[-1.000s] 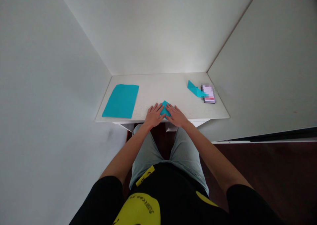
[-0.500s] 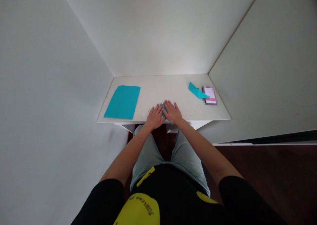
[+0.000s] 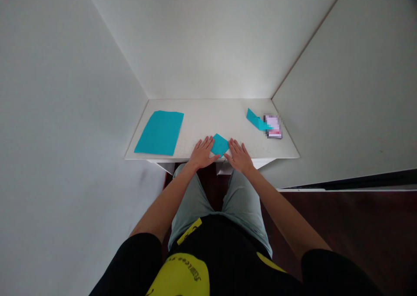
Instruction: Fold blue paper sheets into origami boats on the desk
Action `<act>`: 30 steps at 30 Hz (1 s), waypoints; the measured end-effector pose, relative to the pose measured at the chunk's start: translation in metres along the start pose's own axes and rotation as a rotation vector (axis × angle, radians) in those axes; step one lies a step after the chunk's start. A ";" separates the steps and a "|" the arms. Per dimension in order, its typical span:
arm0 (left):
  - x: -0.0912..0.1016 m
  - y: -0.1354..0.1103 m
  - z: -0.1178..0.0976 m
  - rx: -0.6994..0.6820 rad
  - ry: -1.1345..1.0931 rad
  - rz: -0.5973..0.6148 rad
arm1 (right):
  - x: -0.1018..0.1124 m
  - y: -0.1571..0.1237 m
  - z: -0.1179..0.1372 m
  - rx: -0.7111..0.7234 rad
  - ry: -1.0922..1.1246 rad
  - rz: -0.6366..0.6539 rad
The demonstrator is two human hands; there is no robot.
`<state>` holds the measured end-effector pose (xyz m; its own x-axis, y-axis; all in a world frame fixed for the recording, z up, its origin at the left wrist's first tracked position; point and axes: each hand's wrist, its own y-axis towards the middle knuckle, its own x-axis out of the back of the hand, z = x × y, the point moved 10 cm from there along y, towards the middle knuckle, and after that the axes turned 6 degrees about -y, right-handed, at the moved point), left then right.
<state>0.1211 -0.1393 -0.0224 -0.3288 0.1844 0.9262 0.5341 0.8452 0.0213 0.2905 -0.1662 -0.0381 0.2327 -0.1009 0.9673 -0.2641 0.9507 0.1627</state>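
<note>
A small folded piece of blue paper [image 3: 220,145] lies flat near the front edge of the white table. It has a pointed, kite-like outline. On its left side rests my left hand [image 3: 202,152], palm down, with the fingers stretched out and touching the paper's edge. My right hand [image 3: 240,156] lies flat at the paper's right corner, fingers spread, the fingertips at its edge. Neither hand grips anything. The paper shows almost whole between the two hands.
Larger blue paper [image 3: 160,133] lies on the left of the white table [image 3: 224,113]. At the right, a folded blue paper piece [image 3: 256,120] overlaps a pixelated phone-like object [image 3: 274,126]. Walls [image 3: 208,44] stand behind the table and at both sides.
My right hand has slid to the right, off the folded paper, which now shows between my hands. My left hand has stayed nearly in place.
</note>
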 end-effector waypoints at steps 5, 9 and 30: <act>0.001 -0.002 0.006 -0.088 -0.108 -0.001 | -0.001 -0.004 -0.008 0.069 0.120 -0.020; 0.005 0.002 0.014 -0.052 -0.210 -0.052 | 0.008 -0.002 -0.015 0.060 0.196 -0.092; 0.010 0.001 -0.002 0.010 0.029 -0.099 | -0.006 0.008 0.085 0.116 0.125 -0.013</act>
<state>0.1200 -0.1372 -0.0120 -0.3567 0.0849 0.9303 0.4925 0.8634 0.1101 0.2075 -0.1825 -0.0264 0.3492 -0.0687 0.9345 -0.3647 0.9087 0.2030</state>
